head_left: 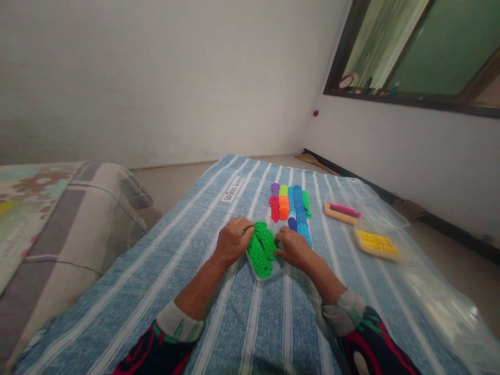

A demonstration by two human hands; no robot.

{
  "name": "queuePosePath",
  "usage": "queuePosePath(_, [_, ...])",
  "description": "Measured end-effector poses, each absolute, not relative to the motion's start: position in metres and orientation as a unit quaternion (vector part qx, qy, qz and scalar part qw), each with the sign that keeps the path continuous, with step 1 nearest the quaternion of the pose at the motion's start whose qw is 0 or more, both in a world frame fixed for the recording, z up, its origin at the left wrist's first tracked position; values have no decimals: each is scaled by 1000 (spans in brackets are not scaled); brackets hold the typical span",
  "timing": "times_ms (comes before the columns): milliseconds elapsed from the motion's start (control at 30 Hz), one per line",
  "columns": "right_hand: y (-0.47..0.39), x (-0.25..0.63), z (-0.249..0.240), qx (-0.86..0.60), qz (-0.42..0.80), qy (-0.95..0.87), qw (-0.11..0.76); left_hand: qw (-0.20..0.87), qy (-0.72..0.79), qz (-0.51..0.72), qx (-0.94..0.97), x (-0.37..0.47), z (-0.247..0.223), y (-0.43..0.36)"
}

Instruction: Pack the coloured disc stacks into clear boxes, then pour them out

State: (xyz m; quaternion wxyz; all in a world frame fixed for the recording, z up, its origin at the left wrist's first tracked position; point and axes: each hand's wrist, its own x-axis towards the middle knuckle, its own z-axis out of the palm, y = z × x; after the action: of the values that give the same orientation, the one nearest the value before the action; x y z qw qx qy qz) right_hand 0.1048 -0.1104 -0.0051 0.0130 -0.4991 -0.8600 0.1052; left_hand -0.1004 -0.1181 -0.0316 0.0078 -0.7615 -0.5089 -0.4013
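Note:
A shallow clear plastic box (279,270) sits on the cloth in front of me. Bumpy green bundles (262,249) lie side by side in it, with a dark gap between two of them. My left hand (233,237) is closed at the box's upper left rim, its thumb over the edge of the green. On the opposite side, my right hand (291,246) has its fingers bent together against the right-hand green bundle; the fingertips are partly hidden. Just beyond the hands are rows of similar bundles: red (275,208), orange (284,207), purple (275,189) and blue (299,203).
Right of the rows stand an open clear box with yellow pieces (377,243) and another with pink and orange pieces (344,212). Clear plastic wrapping (449,307) lies at the right edge. A blue striped cloth (167,271) covers the table. A grey-covered seat (101,208) is at left.

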Motion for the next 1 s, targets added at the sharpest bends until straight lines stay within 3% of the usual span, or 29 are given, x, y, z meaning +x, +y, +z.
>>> queuePosePath(133, [-112, 105, -6, -502, 103, -859, 13, 28, -478, -380, -792, -103, -34, -117])
queuePosePath(467, [-110, 104, -3, -501, 105, -859, -5, -13, -496, -156, -854, -81, -16, -113])
queuePosePath(1000, [-106, 101, -9, -500, 74, -863, -7, -4, -470, -282, -837, -98, -36, -104])
